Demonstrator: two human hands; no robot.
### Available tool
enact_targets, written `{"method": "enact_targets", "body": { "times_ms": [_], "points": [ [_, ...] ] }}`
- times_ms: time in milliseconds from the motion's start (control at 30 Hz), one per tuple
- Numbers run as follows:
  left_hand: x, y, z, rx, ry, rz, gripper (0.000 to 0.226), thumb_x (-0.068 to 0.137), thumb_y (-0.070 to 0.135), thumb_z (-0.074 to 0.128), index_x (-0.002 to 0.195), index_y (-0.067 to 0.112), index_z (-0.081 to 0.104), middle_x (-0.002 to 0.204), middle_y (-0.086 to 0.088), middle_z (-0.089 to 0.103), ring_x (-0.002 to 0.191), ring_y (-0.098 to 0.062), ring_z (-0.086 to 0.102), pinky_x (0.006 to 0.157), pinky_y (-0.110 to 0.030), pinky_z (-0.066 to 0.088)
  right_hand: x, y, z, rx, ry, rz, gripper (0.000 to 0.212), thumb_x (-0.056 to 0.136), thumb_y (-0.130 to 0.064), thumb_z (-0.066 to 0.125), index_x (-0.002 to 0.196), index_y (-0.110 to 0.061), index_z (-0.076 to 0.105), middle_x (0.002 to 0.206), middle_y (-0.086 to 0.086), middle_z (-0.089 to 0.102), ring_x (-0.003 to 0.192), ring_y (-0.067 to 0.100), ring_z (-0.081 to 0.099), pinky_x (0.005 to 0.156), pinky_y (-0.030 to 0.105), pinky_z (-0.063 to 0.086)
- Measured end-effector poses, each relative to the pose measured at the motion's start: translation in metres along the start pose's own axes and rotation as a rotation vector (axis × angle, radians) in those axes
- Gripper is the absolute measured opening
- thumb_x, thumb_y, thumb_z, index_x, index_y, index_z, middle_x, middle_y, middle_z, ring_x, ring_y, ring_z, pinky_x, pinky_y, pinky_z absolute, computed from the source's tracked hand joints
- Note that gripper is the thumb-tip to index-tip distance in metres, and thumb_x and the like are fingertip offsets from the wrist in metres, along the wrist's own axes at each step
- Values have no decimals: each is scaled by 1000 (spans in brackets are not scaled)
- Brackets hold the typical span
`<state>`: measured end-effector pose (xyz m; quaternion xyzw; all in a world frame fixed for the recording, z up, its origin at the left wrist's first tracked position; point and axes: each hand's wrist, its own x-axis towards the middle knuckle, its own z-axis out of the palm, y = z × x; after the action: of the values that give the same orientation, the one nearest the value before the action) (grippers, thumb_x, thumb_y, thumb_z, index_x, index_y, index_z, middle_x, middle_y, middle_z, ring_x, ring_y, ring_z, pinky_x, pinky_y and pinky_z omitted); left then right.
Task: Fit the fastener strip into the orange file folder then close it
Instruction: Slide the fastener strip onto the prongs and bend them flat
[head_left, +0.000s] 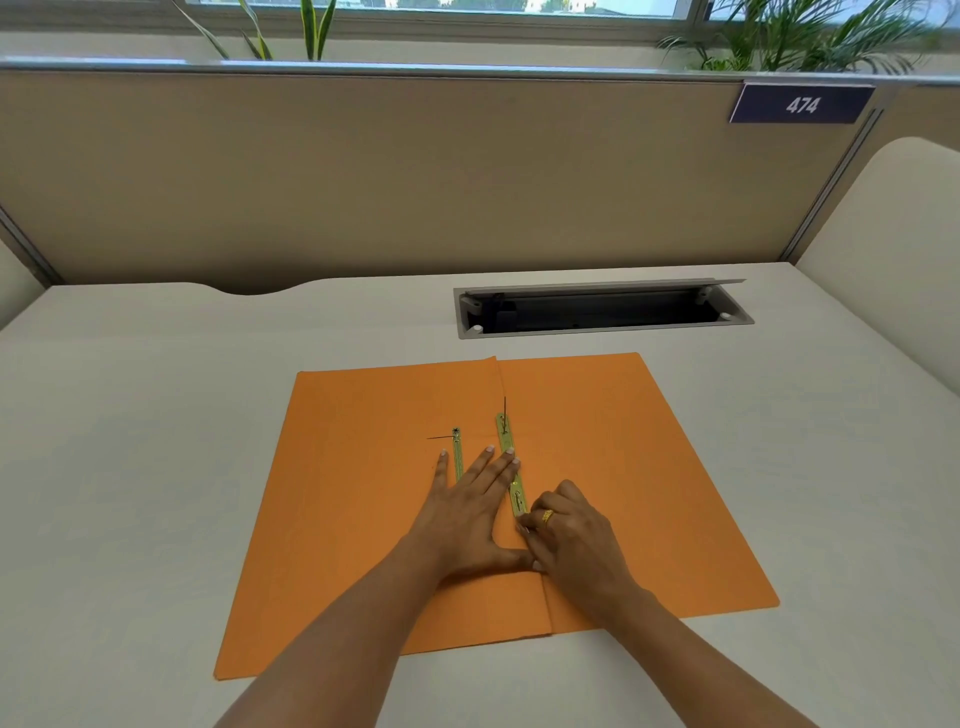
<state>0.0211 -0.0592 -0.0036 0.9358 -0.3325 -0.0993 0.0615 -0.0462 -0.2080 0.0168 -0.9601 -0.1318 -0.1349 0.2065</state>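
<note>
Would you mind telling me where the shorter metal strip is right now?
In the head view, the shorter strip lies on the open folder, left of the crease, partly under the left hand's fingers, beside the longer strip.

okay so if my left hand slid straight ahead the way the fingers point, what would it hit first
Probably the far end of the fastener strip along the orange folder's fold. The left hand lies flat, fingertips beside that strip, pointing away and slightly right. Beyond lies bare folder, then the desk's cable tray.

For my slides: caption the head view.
Left hand flattens open orange folder; right hand works the fastener strip.
</note>
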Motion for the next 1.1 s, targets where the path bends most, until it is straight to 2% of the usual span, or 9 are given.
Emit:
{"method": "enact_targets", "body": {
  "times_ms": [67, 167, 267, 367, 567, 700, 867, 967, 1100],
  "points": [
    [0, 0, 0, 1, 0, 3, 114, 63, 88, 30, 149, 22, -6, 159, 9, -9, 146, -10, -14, 113, -61, -11, -3, 5, -2, 35, -4, 2, 7, 68, -12, 79, 74, -13, 76, 67, -3, 68, 75, 7, 49, 52, 20, 45],
    [0, 0, 0, -1, 8, -2, 120, 55, 92, 20, 149, 22, -7, 159, 9, -9, 145, -9, -15, 113, -60, -13, -6, 9, -4, 78, -10, 35, 8, 71, -12, 77, 80, -12, 77, 72, -1, 70, 75, 15, 59, 54, 24, 49],
    [0, 0, 0, -7, 16, -3, 121, 53, 92, 17, 149, 23, -7, 159, 9, -10, 145, -9, -16, 113, -60, -14, -8, 14, -5, 153, -33, 90, 12, 80, -16, 69, 89, -11, 75, 81, 3, 70, 82, 19, 58, 63, 30, 50],
    [0, -1, 2, -10, 24, -3, 120, 54, 92, 18, 149, 23, -8, 159, 10, -10, 145, -8, -16, 113, -59, -15, -12, 18, -6, 183, -51, 89, 14, 82, -17, 66, 93, -12, 74, 85, 3, 70, 85, 17, 57, 68, 28, 48],
    [1, -1, 4, -13, 35, 1, 119, 56, 92, 22, 149, 23, -8, 159, 11, -10, 143, -7, -18, 113, -59, -15, -7, 22, -7, 238, -66, 134, 17, 83, -21, 65, 73, -9, 72, 77, 3, 68, 77, 12, 55, 66, 26, 46],
    [0, -1, 3, -18, 40, 1, 124, 52, 95, 16, 149, 23, -8, 157, 13, -13, 138, -3, -24, 112, -57, -17, 10, 23, -5, 202, -29, 183, 23, 87, -22, 61, 72, -6, 69, 74, 7, 66, 70, 12, 51, 62, 24, 37],
    [-1, 0, 3, -9, 40, 3, 117, 62, 89, 30, 149, 22, -8, 159, 10, -10, 144, -8, -17, 112, -58, -18, 53, 21, -2, 265, 60, 336, 18, 87, -22, 61, 89, -8, 72, 88, 9, 69, 76, 21, 62, 71, 32, 47],
    [-1, 0, 2, -12, 46, 1, 116, 62, 90, 30, 149, 23, -7, 159, 10, -9, 144, -7, -17, 112, -58, -18, 82, 23, 0, 310, 48, 385, 21, 86, -16, 62, 103, -6, 68, 97, 13, 69, 83, 22, 63, 79, 30, 48],
    [-1, 0, 2, -20, 49, -2, 116, 62, 89, 31, 149, 24, -6, 159, 11, -8, 145, -7, -15, 113, -59, -16, 109, 24, 1, 364, -3, 410, 24, 83, -11, 65, 105, -2, 67, 99, 17, 70, 87, 27, 63, 82, 31, 48]
  ]
}}
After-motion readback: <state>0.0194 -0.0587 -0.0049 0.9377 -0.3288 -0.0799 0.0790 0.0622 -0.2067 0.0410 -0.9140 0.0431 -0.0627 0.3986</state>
